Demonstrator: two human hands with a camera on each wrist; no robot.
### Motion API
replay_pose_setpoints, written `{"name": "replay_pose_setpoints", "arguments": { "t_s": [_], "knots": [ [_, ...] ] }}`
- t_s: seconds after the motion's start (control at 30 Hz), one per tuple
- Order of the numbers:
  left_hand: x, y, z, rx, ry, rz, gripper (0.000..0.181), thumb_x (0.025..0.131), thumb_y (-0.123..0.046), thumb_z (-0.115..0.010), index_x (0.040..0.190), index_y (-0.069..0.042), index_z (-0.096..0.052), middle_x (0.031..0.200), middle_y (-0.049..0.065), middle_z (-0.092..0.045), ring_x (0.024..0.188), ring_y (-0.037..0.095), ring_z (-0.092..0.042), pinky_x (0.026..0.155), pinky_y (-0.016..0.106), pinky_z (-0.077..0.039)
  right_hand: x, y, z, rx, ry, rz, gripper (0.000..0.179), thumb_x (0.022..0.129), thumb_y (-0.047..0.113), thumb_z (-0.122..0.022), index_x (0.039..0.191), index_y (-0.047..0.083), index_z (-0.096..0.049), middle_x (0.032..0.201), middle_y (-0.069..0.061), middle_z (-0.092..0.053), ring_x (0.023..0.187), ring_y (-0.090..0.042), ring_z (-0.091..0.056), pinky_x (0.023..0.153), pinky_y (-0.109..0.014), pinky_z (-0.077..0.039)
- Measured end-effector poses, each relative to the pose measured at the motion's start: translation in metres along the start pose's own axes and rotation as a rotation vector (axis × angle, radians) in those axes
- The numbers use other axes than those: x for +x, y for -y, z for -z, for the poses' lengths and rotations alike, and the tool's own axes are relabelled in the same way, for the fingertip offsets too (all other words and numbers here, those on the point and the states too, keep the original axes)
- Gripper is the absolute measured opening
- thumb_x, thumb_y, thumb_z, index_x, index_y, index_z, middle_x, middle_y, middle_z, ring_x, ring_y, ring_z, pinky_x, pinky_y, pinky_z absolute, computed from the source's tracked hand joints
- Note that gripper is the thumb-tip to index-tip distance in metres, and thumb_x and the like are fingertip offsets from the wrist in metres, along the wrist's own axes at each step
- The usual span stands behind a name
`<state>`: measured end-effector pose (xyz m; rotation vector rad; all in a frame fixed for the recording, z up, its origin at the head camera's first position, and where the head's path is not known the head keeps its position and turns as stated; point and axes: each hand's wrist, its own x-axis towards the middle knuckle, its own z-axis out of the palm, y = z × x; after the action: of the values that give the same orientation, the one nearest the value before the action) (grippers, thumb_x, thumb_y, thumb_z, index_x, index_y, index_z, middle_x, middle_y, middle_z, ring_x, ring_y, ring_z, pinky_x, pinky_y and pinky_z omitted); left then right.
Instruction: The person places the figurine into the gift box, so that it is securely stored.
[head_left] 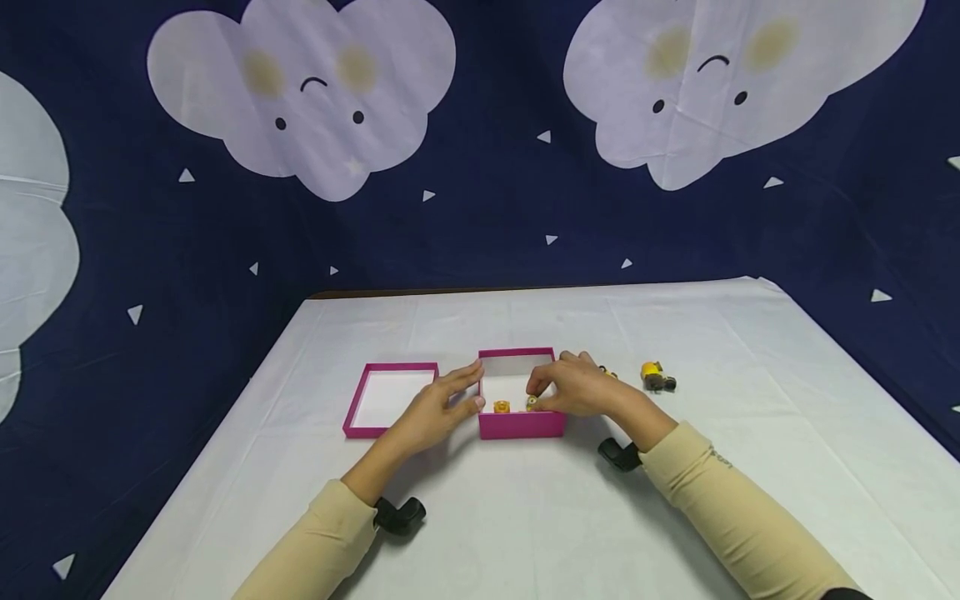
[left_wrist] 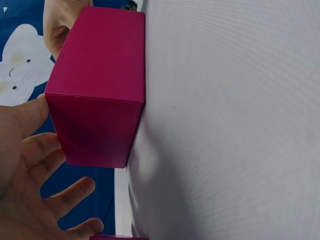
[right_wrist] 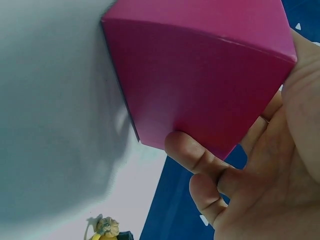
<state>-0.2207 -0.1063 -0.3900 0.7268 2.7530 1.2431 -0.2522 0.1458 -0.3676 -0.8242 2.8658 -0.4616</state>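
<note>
Figurine (head_left: pixel 532 401) in magenta box (head_left: pixel 521 426), mid-frame: likely light, stiff; pinch its body.
Left hand (head_left: pixel 437 410) spread against box; right hand (head_left: pixel 576 386) pinching figurine.

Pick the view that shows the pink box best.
Head. It alone looks into the pink box, showing its white inside as well as the front wall, though it's small there. Left wrist shows just two outer walls, closer up; right wrist also shows outer walls, cut off at the top.

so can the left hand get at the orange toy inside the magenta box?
Probably yes: the magenta box is open-topped and the left hand touches its left wall, near the orange toy. It'd have to clear that wall; the right hand is farther right.
</note>
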Motion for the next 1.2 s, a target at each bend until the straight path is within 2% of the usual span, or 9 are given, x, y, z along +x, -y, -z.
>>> {"name": "replay_pose_setpoints", "arguments": {
  "t_s": [0.3,0.63,0.9,1.1,1.2],
  "knots": [
    [0.001,0.000,0.000,0.005,-0.004,0.006,0.054,0.091,-0.026,-0.062,0.141,-0.012,-0.044,0.153,-0.005,-0.035,0.143,0.024,-0.030,0.114,0.049,-0.030,-0.002,0.001,0.002,0.004,-0.035,-0.010,0.027,0.078,0.035,-0.074,0.102,0.022,-0.071,0.103,0.010,-0.073,0.090,-0.016,-0.046,0.077,-0.035,-0.032],
    [0.000,-0.001,0.001,0.006,-0.003,0.016,0.055,0.090,-0.025,-0.063,0.141,-0.012,-0.044,0.152,-0.007,-0.035,0.143,0.021,-0.030,0.114,0.047,-0.031,-0.009,-0.007,0.014,0.089,-0.156,0.006,0.046,0.074,0.041,-0.078,0.114,0.020,-0.068,0.099,0.000,-0.069,0.091,-0.020,-0.046,0.077,-0.033,-0.028],
    [0.000,-0.001,0.001,-0.001,0.001,0.015,0.055,0.091,-0.024,-0.063,0.141,-0.011,-0.044,0.153,-0.006,-0.035,0.143,0.020,-0.030,0.114,0.045,-0.032,-0.020,-0.016,0.027,0.212,-0.227,-0.017,0.046,0.076,0.040,-0.077,0.118,0.024,-0.064,0.115,0.001,-0.068,0.107,-0.020,-0.048,0.088,-0.037,-0.031],
    [0.000,-0.001,0.002,0.008,0.003,0.012,0.055,0.091,-0.026,-0.062,0.141,-0.012,-0.044,0.153,-0.006,-0.035,0.143,0.021,-0.030,0.114,0.046,-0.031,-0.027,-0.025,0.033,0.270,-0.249,-0.081,0.049,0.077,0.042,-0.075,0.121,0.028,-0.061,0.123,0.001,-0.062,0.111,-0.029,-0.042,0.083,-0.041,-0.041],
    [0.000,-0.001,0.002,0.015,0.005,0.006,0.055,0.091,-0.028,-0.061,0.141,-0.012,-0.044,0.153,-0.006,-0.035,0.143,0.023,-0.030,0.115,0.048,-0.029,-0.030,-0.031,0.034,0.297,-0.263,-0.095,0.050,0.077,0.044,-0.074,0.122,0.026,-0.060,0.125,-0.002,-0.060,0.111,-0.030,-0.040,0.085,-0.046,-0.042]
  ]
}}
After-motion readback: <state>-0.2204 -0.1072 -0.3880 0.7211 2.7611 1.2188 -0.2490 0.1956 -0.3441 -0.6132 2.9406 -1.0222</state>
